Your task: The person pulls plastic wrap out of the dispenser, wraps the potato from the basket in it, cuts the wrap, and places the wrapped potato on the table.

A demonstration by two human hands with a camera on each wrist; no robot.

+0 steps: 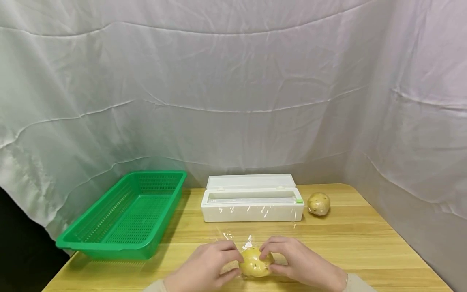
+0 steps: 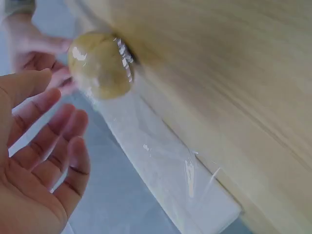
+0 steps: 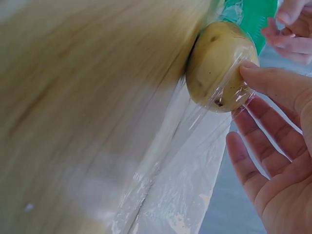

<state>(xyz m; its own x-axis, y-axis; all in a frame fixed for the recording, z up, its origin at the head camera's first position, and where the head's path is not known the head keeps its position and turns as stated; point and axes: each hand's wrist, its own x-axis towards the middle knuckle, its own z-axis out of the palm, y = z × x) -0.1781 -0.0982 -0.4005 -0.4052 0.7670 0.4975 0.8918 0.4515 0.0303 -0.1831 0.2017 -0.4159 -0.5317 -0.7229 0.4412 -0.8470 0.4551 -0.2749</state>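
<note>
A yellow potato (image 1: 256,263) lies on clear plastic film (image 1: 248,243) at the near middle of the table. From the right, my right hand (image 1: 290,259) grips it between thumb and fingertips, and film lies glossy and stretched over the skin in the right wrist view. My left hand (image 1: 206,265) is at the potato's left side with its fingers loosely bent. In the left wrist view, that hand's fingers stand apart from the potato (image 2: 100,68), with nothing between them. The film reaches back toward the white wrap box (image 1: 252,213).
The box's lid (image 1: 251,180) is raised, showing a roll of film inside and a small green piece at its right end. Another potato (image 1: 319,204), shiny as if wrapped, sits right of the box. A green plastic basket (image 1: 146,251) stands left. Grey cloth (image 1: 233,81) hangs behind.
</note>
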